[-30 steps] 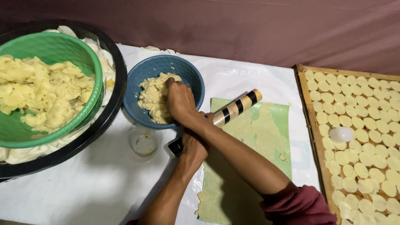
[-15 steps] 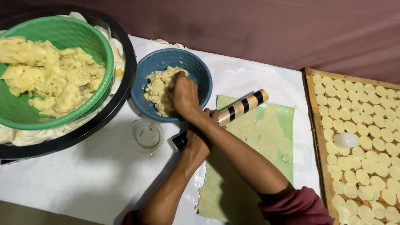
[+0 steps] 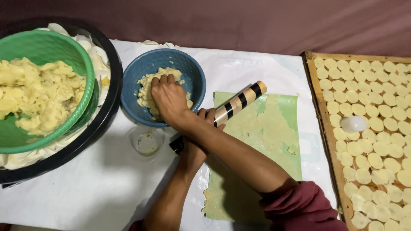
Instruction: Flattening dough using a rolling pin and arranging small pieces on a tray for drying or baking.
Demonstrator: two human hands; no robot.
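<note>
While gathering dough point(image 3: 147, 87) from blue bowl point(image 3: 190, 70): right hand point(image 3: 169, 98) grip clenched on dough; left hand point(image 3: 204, 117), mostly hidden, apparently wrapped round striped rolling pin point(image 3: 239, 102).

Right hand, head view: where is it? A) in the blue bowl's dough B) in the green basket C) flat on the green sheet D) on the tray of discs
A: the right hand presses on the yellow dough inside the blue bowl, crossing over the left forearm.
</note>
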